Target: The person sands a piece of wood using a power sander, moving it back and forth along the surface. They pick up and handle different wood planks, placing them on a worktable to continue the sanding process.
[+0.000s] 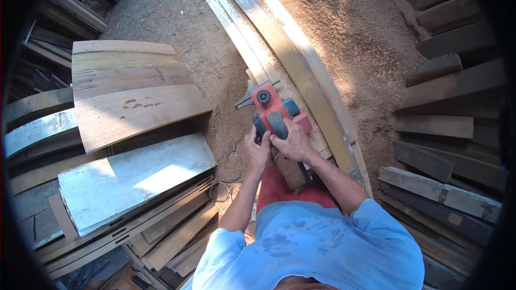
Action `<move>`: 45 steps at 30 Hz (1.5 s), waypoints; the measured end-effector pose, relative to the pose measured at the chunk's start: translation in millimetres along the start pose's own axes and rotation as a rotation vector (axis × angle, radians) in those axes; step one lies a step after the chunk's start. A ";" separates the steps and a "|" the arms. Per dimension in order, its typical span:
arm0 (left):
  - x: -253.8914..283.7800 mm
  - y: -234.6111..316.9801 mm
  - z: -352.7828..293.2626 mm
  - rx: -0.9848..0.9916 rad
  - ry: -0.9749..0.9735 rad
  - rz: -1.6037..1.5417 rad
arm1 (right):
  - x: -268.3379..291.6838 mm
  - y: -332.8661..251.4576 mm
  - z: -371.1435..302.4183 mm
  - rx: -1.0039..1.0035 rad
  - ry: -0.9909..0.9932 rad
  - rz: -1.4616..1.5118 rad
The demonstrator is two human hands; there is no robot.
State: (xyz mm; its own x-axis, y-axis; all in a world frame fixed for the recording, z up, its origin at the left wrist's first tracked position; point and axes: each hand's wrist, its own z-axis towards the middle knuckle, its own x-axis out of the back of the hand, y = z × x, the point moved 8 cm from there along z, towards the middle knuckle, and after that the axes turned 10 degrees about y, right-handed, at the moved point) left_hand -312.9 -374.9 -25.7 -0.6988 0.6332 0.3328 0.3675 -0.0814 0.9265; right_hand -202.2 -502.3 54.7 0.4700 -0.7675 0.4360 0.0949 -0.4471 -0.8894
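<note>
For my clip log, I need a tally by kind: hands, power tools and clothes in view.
Hands: 2 (left hand, right hand)
Power tools: 1 (red planer)
Clothes: 2 (blue shirt, red pants)
Total: 5

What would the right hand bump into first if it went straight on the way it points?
The red power planer: the right hand is on its dark handle, with no visible gap, though depth is hard to judge.
</note>
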 end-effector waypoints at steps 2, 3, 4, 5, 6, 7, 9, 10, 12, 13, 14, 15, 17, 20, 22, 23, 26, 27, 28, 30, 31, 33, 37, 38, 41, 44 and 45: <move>-0.9 7.3 52.4 0.006 0.007 -0.048 | -10.3 -19.9 49.1 -0.024 -0.008 0.001; 0.2 11.2 79.6 -0.014 0.023 -0.055 | -16.7 -29.5 73.8 -0.034 -0.013 0.002; -0.1 12.6 107.8 -0.036 0.038 -0.066 | -25.2 -36.6 99.2 -0.008 0.001 -0.007; -1.6 20.4 135.7 -0.052 0.036 -0.058 | -32.2 -42.1 124.2 0.017 0.019 -0.016; -3.6 28.8 163.3 -0.069 0.033 -0.052 | -37.7 -47.6 149.2 0.041 0.038 -0.025; -1.1 36.6 191.3 -0.069 0.024 -0.020 | -45.5 -61.0 172.8 -0.036 -0.045 0.034; 1.4 56.4 242.2 -0.046 0.018 -0.067 | -49.1 -106.9 212.1 -0.194 -0.209 0.149; 2.1 65.0 267.8 -0.028 0.023 -0.140 | -58.6 -114.4 236.8 -0.143 -0.197 0.160; -1.5 76.1 319.8 -0.067 0.054 -0.128 | -72.0 -113.4 295.3 -0.033 -0.114 0.142; -16.0 91.3 332.9 -0.056 0.016 -0.117 | -69.6 -98.4 321.0 0.012 -0.036 0.106; -2.2 85.7 352.5 -0.048 0.022 -0.127 | -81.8 -115.2 325.6 0.026 -0.037 0.119; 6.1 80.1 364.3 -0.044 0.019 -0.142 | -86.1 -129.9 329.2 0.040 -0.028 0.127; -1.2 85.2 356.2 -0.052 0.010 -0.166 | -82.8 -126.1 328.4 0.032 -0.057 0.145; -6.4 82.6 321.0 -0.061 -0.015 -0.235 | -75.9 -112.5 302.5 0.008 -0.094 0.189; 1.6 64.4 289.3 -0.054 -0.007 -0.315 | -75.2 -105.6 266.3 -0.124 -0.147 0.177; 6.4 57.6 266.3 -0.004 -0.027 -0.271 | -69.2 -104.1 238.3 -0.255 -0.196 0.159; -3.8 41.6 180.9 -0.030 -0.033 -0.087 | -36.9 -65.9 172.7 -0.119 -0.059 0.077; 0.2 27.0 151.0 -0.025 -0.020 -0.031 | -33.0 -52.5 140.2 -0.122 -0.054 0.068; -4.0 22.2 113.1 0.001 -0.044 -0.008 | -21.1 -37.8 108.0 -0.130 -0.034 0.053; -0.3 12.2 35.0 0.023 -0.052 0.070 | -4.0 -12.2 34.1 -0.170 -0.042 0.040; 3.1 -1.5 -3.7 0.057 -0.052 0.052 | 2.0 -4.2 -2.0 -0.193 -0.067 0.050; 1.6 -13.2 -70.4 0.100 -0.081 -0.002 | 23.8 6.5 -62.0 -0.182 -0.066 -0.013; 3.9 -7.0 -129.7 0.170 -0.069 0.061 | 32.9 30.7 -114.8 -0.200 -0.082 0.001; 3.0 -2.2 -127.7 0.144 -0.095 0.115 | 33.7 30.8 -116.8 -0.224 -0.092 -0.008; 5.4 9.0 -94.9 0.089 -0.118 0.176 | 28.0 18.3 -91.1 -0.190 -0.079 0.017; 7.2 15.3 -42.1 0.119 -0.024 0.008 | 9.2 5.4 -37.1 -0.184 -0.087 0.044; 6.0 24.1 -19.0 0.084 -0.020 0.058 | 3.0 2.8 -16.5 -0.192 -0.087 0.055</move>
State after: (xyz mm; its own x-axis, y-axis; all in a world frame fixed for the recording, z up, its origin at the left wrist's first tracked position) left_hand -319.9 -387.7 2.0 -0.6626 0.6445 0.3815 0.4582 -0.0542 0.8872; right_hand -215.0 -513.5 55.8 0.5444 -0.7545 0.3665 -0.0982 -0.4912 -0.8655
